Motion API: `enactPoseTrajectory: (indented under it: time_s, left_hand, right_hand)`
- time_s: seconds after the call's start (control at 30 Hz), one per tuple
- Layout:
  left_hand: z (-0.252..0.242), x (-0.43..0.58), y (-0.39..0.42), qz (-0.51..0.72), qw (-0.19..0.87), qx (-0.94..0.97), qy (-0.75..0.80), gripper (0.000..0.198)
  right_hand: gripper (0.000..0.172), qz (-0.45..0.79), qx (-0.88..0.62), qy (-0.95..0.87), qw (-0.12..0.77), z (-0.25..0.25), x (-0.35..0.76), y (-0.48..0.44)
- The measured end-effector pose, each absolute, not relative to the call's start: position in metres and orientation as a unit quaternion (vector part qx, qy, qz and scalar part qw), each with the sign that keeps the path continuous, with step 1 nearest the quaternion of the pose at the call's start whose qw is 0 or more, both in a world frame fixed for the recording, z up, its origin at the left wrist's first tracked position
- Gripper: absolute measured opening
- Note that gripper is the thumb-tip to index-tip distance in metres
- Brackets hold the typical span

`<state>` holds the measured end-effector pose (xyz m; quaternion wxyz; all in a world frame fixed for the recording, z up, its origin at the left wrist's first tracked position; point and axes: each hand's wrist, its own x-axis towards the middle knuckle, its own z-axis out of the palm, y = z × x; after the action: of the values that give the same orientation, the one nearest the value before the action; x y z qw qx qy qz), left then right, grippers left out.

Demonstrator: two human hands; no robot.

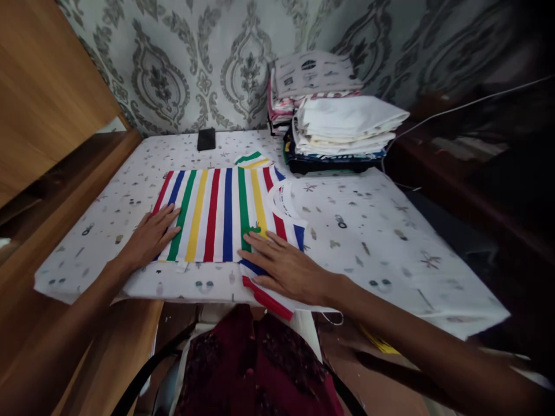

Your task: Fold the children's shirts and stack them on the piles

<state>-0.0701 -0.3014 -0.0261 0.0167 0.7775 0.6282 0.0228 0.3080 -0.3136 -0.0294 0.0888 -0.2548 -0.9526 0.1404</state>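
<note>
A striped T-shirt (pixel 220 214) in red, blue, green, yellow and white lies flat on the table, its white collar toward the right. My left hand (pixel 152 234) rests flat with fingers stretched on the hem end at the left. Palm down, my right hand (pixel 286 263) lies over the near shoulder and sleeve, beside a small green motif on the chest. The near sleeve (pixel 269 300) reaches past the table's front edge, and the far sleeve (pixel 254 160) sticks out at the back. Part of the shirt's near side is hidden under my right hand.
A white printed cloth (pixel 347 242) covers the table. Two stacks of folded clothes, a white-topped stack (pixel 347 124) and a grey-topped stack (pixel 314 75), stand at the back right. A dark flat object (pixel 206 139) lies near the wall. Wooden furniture (pixel 52 104) borders the left; a white cable (pixel 472 103) runs at right.
</note>
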Motion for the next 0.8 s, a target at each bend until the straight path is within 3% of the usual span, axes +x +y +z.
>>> enactPoseTrajectory:
  time_s: [0.37,0.57,0.7,0.8]
  left_hand:
    - [-0.015,-0.037,-0.293,0.023,0.022,0.800,0.600,0.066]
    - [-0.006,0.002,-0.244,-0.012,0.063,0.841,0.538,0.069]
    - [-0.014,-0.021,-0.197,-0.001,0.067,0.814,0.576,0.068]
    - [-0.021,-0.051,-0.163,0.035,0.039,0.793,0.607,0.065]
  right_hand:
    - [0.056,0.145,-0.341,-0.919,0.132,-0.018,0.333,-0.300]
    - [0.047,0.114,-0.377,-0.910,0.130,-0.008,0.299,-0.234]
    - [0.032,0.106,-0.457,-0.877,0.104,0.000,0.294,-0.181]
    - [0.034,0.096,-0.522,-0.838,0.129,0.002,0.290,-0.140]
